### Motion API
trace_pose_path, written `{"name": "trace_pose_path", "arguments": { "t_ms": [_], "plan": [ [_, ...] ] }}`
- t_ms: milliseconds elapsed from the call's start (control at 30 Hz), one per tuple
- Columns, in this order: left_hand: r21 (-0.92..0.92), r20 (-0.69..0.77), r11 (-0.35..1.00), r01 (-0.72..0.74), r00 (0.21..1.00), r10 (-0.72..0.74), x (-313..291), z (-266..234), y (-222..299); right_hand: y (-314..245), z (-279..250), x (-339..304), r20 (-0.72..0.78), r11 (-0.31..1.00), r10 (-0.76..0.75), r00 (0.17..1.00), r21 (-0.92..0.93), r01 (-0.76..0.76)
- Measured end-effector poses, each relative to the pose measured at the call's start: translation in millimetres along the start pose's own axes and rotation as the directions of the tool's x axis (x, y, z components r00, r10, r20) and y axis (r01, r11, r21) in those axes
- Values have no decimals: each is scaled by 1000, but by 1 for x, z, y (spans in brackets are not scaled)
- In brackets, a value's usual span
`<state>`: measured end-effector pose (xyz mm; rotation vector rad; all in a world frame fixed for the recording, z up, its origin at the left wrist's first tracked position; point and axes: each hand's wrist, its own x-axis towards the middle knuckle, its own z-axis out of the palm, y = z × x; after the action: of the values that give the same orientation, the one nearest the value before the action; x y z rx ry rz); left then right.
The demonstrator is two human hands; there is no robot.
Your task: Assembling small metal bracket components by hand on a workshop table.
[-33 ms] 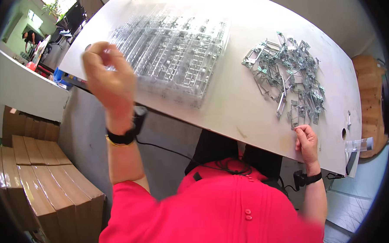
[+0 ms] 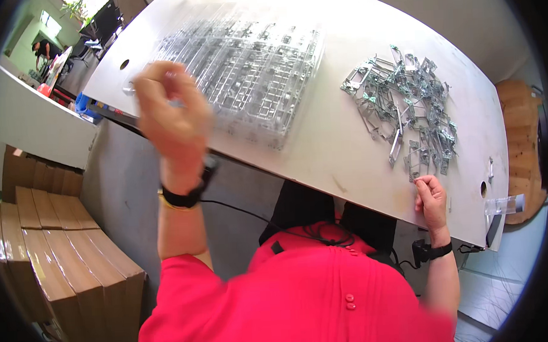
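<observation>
My left hand (image 2: 172, 111) is raised over the table's left front edge, beside the stacked clear plastic trays (image 2: 256, 120). Its fingers are curled and blurred by motion, and what they hold, if anything, cannot be made out. Metal parts lie in rows in the trays' slots. On the right, my right hand (image 2: 431, 198) rests near the table's front edge. Its thumb and forefinger pinch the near end of a thin metal bracket (image 2: 415, 162). That bracket lies at the near side of a tangled pile of similar metal brackets (image 2: 432, 94).
A clear plastic tube (image 2: 502, 205) and a small metal piece (image 2: 491, 169) lie at the white table's (image 2: 322, 163) right end, near a round hole. Cardboard boxes (image 2: 76, 259) are stacked on the left. A cable (image 2: 239, 210) hangs below the edge. A person (image 2: 44, 51) stands far back.
My left hand has moved to the right and slightly toward me, closer over the trays. The right hand keeps its place at the bracket.
</observation>
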<state>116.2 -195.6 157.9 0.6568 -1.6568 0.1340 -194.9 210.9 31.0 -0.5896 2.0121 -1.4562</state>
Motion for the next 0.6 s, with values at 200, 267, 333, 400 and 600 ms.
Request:
{"name": "trace_pose_path", "arguments": {
  "t_ms": [200, 267, 333, 400, 600],
  "plan": [
    [-633, 273, 774, -2, 935, 226, -111, 15, 115, 4, -1, 4, 40, 996, -75, 996, -37, 77],
    [-685, 347, 722, 94, 914, 210, -148, 27, 141, 5, 0, 4, 49, 995, -93, 994, -36, 94],
    [-688, 380, 712, 140, 905, 190, -170, 35, 152, 7, -3, 3, 54, 989, -146, 988, -2, 147],
    [-604, 549, 753, 260, 821, 157, -190, 44, 156, 8, -1, 2, 60, 986, -163, 985, -19, 164],
    [-534, 709, 670, 516, 705, 22, -209, 65, 138, 13, -2, 4, 45, 972, -233, 971, 3, 233]
  ]
}}
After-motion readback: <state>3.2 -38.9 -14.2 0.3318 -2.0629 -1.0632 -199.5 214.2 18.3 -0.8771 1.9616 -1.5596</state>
